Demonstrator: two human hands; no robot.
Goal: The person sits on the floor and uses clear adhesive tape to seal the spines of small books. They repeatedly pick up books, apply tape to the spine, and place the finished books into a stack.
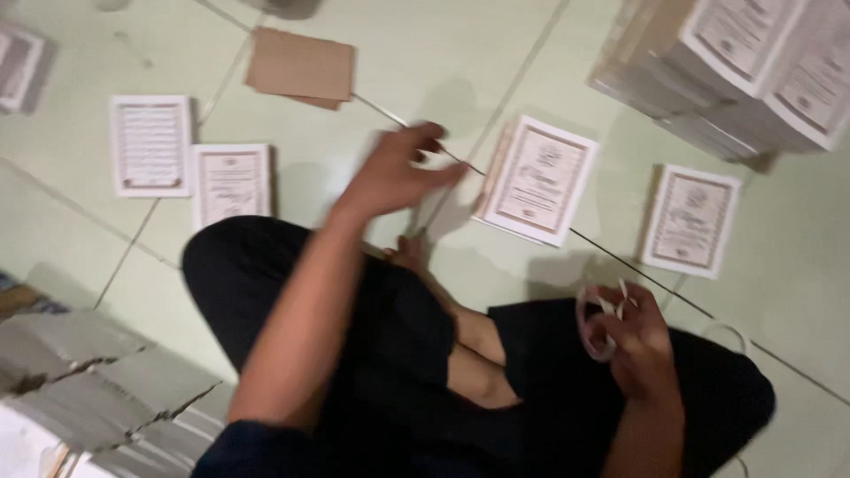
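Seated cross-legged on the floor (496, 53) among booklets.
Right hand (633, 336): fingers curled on white bands (595, 320), probably elastic. Left hand (398, 173), blurred, fingers loosely spread above the tiles, just beside a framed booklet (537, 180); stacks (753, 62) beyond.

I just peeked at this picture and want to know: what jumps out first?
First, the left hand stretched out over the pale tiled floor, reaching toward a white booklet with an ornate frame. Next, the right hand low on the right, gripping a bundle of thin white bands above the crossed legs in dark clothing. More booklets lie scattered, and stacks of them fill the top right corner.
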